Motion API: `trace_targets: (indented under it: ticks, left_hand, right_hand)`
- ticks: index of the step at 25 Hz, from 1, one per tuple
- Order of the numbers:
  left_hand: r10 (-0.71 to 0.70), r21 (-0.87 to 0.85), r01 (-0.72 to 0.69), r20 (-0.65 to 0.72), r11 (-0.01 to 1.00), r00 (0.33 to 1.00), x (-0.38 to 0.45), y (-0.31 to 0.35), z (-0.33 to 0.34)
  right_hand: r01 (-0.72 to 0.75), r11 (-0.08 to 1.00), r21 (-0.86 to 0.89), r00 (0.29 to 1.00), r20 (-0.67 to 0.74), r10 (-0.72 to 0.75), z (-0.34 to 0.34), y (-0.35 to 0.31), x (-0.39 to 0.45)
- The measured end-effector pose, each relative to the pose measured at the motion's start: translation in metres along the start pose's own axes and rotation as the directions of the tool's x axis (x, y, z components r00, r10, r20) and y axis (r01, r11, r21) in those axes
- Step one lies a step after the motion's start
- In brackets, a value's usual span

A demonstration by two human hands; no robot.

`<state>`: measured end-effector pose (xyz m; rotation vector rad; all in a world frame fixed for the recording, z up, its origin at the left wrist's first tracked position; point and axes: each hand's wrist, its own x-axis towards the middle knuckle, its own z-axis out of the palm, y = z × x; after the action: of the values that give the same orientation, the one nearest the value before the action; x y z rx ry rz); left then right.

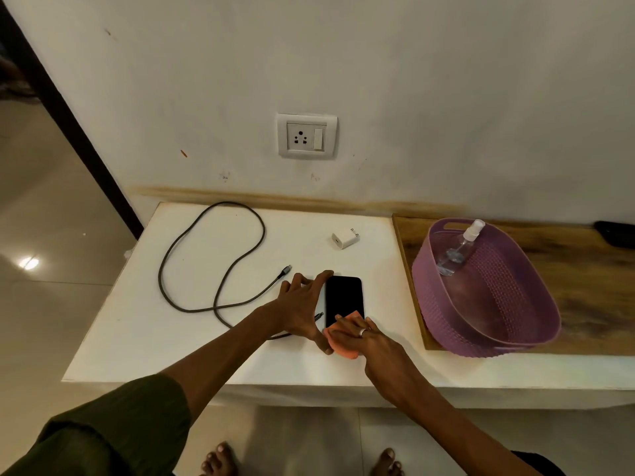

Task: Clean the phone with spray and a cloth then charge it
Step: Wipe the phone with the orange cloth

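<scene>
Presently, phone [344, 297]: lies flat, dark screen up, near the middle of the white table [137, 321]; long axis runs near-to-far, far end toward the wall.
Cloth [338, 341]: orange, folded, on the phone's near end and spilling onto the table just in front of it.
Right hand [364, 336]: flat on the cloth, fingers together and extended, pressing rather than pinching; a ring on one finger.
Left hand [302, 305]: spread wide against the phone's left edge, index finger at the far left corner, thumb toward the near left corner; bracing, not closed around it.
Cable [213, 255]: dark, looped loosely over the left part of the table; one plug end lies just far-left of the left hand, another peeks out between that hand and the phone. The left forearm crosses over the cable's near run.
Charger adapter [345, 238]: white, on its side, far of the phone and apart from it, pins pointing right.
Wall socket [307, 136]: white plate with a switch, on the wall above the table's far edge.
Basket [494, 334]: purple, perforated, on a wooden board [591, 269] right of the phone, well apart.
Spray bottle [458, 249]: clear, white nozzle, leaning in the basket's far-left corner.
Writing: no readable brand or label anywhere.
</scene>
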<state>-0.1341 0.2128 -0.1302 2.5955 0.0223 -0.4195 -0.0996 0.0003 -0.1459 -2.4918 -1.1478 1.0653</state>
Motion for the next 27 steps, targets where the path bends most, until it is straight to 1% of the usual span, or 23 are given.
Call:
trace_targets:
  ticks: [1,2,3,4,5,6,7,8,9,10,12,13,14,16,18,22,24,25,26,27]
  left_hand:
    - [-0.008,-0.001,0.008,0.009,1.000,1.000,0.000,0.001,0.000]
    - [-0.017,-0.005,0.017,0.017,1.000,1.000,0.001,0.002,0.000]
    - [-0.026,-0.010,0.026,0.022,1.000,0.999,0.001,0.003,0.000]
    - [-0.032,-0.017,0.032,0.022,0.999,0.999,0.002,0.003,0.001]
    - [-0.035,-0.027,0.036,0.020,0.999,0.999,0.003,0.002,0.001]
    - [-0.034,-0.038,0.035,0.017,0.999,0.999,0.002,0.002,0.002]
    - [-0.030,-0.045,0.031,0.016,0.998,0.999,0.003,0.001,0.003]
    - [-0.025,-0.045,0.025,0.017,0.999,1.000,0.003,0.001,0.003]
    - [-0.020,-0.039,0.021,0.019,0.999,1.000,0.003,0.000,0.003]
    - [-0.019,-0.036,0.020,0.021,0.999,1.000,0.004,0.000,0.003]
    - [-0.024,-0.059,0.024,0.012,0.998,1.000,0.004,0.000,0.004]
    - [-0.027,-0.084,0.027,-0.003,0.996,1.000,0.004,0.000,0.004]
    - [-0.025,-0.106,0.023,-0.024,0.994,0.999,0.003,-0.001,0.005]
    - [-0.012,-0.131,0.004,-0.056,0.991,0.998,0.003,-0.002,0.008]
    - [-0.005,-0.139,-0.005,-0.073,0.990,0.997,0.004,-0.003,0.009]
    - [-0.011,-0.093,0.003,-0.086,0.996,0.996,0.009,-0.002,0.006]
    - [-0.024,-0.054,0.021,-0.061,0.998,0.998,0.010,-0.002,0.005]
    - [-0.032,-0.038,0.030,-0.050,0.999,0.998,0.011,-0.001,0.004]
    - [-0.037,-0.024,0.036,-0.038,0.999,0.999,0.011,0.000,0.003]
    - [-0.040,-0.013,0.040,-0.026,0.999,0.999,0.011,0.001,0.001]
  right_hand:
    - [0.001,0.999,0.032,1.000,0.020,-0.002,-0.006,-0.003,0.006]
    - [0.025,1.000,0.015,0.999,0.023,-0.026,-0.011,-0.006,0.010]
    - [0.035,0.999,-0.006,0.999,-0.030,-0.035,-0.015,-0.006,0.013]
    - [0.011,0.998,-0.056,0.994,-0.108,-0.017,-0.018,-0.006,0.016]
    - [-0.019,0.993,-0.118,0.989,-0.148,0.002,-0.020,-0.008,0.014]
    - [-0.009,0.994,-0.112,0.973,-0.229,-0.017,-0.020,-0.010,0.009]
    - [-0.015,1.000,0.005,0.948,-0.317,0.016,-0.021,-0.010,0.006]
    - [-0.004,0.987,0.158,0.935,-0.349,0.060,-0.020,-0.010,0.009]
    - [-0.002,0.964,0.264,0.935,-0.342,0.096,-0.024,-0.014,0.011]
    - [-0.043,0.933,0.357,0.933,-0.319,0.165,-0.029,-0.017,0.018]
    - [-0.116,0.867,0.485,0.946,-0.212,0.245,-0.036,-0.014,0.033]
    - [-0.149,0.811,0.566,0.934,-0.189,0.304,-0.039,-0.017,0.038]
    - [-0.191,0.718,0.669,0.914,-0.146,0.379,-0.044,-0.025,0.044]
    - [-0.167,0.651,0.740,0.898,-0.159,0.411,-0.042,-0.028,0.049]
    - [-0.124,0.668,0.734,0.902,-0.198,0.385,-0.041,-0.028,0.049]
    - [-0.074,0.760,0.646,0.913,-0.263,0.312,-0.046,-0.023,0.055]
    - [-0.087,0.832,0.549,0.929,-0.257,0.266,-0.047,-0.017,0.053]
    - [-0.100,0.851,0.516,0.930,-0.255,0.264,-0.049,-0.013,0.051]
    - [-0.121,0.848,0.516,0.926,-0.248,0.284,-0.052,-0.007,0.049]
    - [-0.148,0.823,0.549,0.917,-0.235,0.321,-0.057,-0.001,0.048]
